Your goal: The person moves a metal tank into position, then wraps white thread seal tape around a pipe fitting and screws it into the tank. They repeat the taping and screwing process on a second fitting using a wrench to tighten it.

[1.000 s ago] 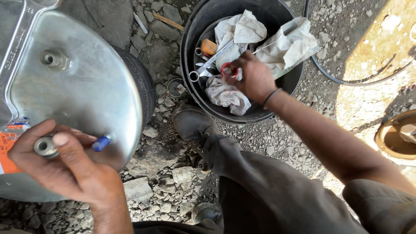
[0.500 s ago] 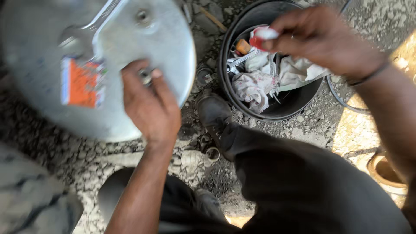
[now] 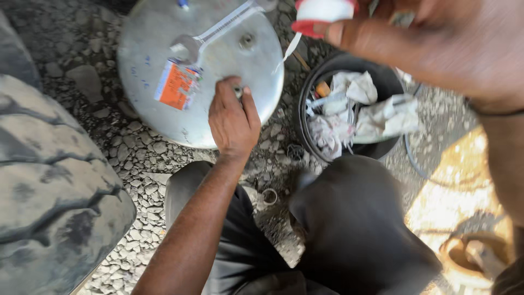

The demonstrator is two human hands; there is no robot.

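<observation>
From the head camera, the person's left hand (image 3: pixel 233 121) is resting on the lower right part of a round silver metal tank (image 3: pixel 164 60) that is lying on the gravel (image 3: pixel 136 158), its fingers curled and pinching a small metal fitting (image 3: pixel 238 90) at the fingertips; what kind of fitting it is cannot be told. On the tank's face, just left of that hand, an orange label (image 3: pixel 177 84) is sticking, and above the hand a pale bracket (image 3: pixel 218 30) is running diagonally towards the tank's upper right edge. The right hand (image 3: pixel 436 41) is hovering high and close to the camera, up and to the right of the tank, its fingers closed around a small roll of white tape on a red spool (image 3: pixel 322 13); a thin loose strip of tape (image 3: pixel 286 54) is hanging down from the roll towards the tank's right rim. Just right of the tank, a black bucket (image 3: pixel 382 82) is sitting on the gravel, holding white rags (image 3: pixel 382 117) and a few tools that are too blurred to name. Left of the tank, a large worn tyre (image 3: pixel 52 202) is filling the frame's edge. Below the tank, the person's dark-trousered knees (image 3: pixel 355 218) are bending over the stones, and a small metal ring (image 3: pixel 269 195) is lying on the gravel between them.
</observation>
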